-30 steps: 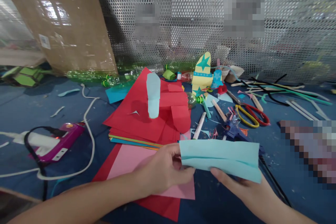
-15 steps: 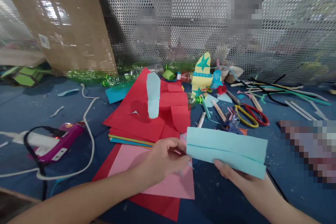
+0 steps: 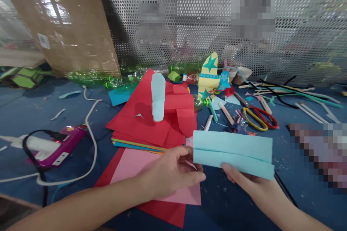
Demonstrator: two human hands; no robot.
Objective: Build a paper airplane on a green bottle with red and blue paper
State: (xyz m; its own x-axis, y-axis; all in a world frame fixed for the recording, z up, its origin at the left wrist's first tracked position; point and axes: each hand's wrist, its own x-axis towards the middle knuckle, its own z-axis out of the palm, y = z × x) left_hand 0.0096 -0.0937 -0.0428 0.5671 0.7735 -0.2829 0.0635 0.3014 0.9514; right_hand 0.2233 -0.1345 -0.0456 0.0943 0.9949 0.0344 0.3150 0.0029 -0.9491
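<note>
A folded light blue sheet of paper is held above the table, a lengthwise crease or flap edge running across it. My right hand grips its lower edge, thumb in front and the other fingers hidden behind. At the paper's left end is my left hand, its thumb stretched out and apart from the curled fingers. Whether those fingertips touch the paper I cannot tell. Beneath that hand lies a pink sheet. Beyond it a bottle wrapped in red paper, with a light blue paper strip across it, rests on red sheets.
Red-and-yellow-handled scissors lie at the right, near a glue stick or marker. A yellow paper-covered craft piece with stars stands behind. At left are a purple power strip and a white cable. Green bottles line the back.
My left thumb has moved away from the paper's left end and stretched rightward below it. The light blue paper has tilted slightly, its right end a little higher and further left.
</note>
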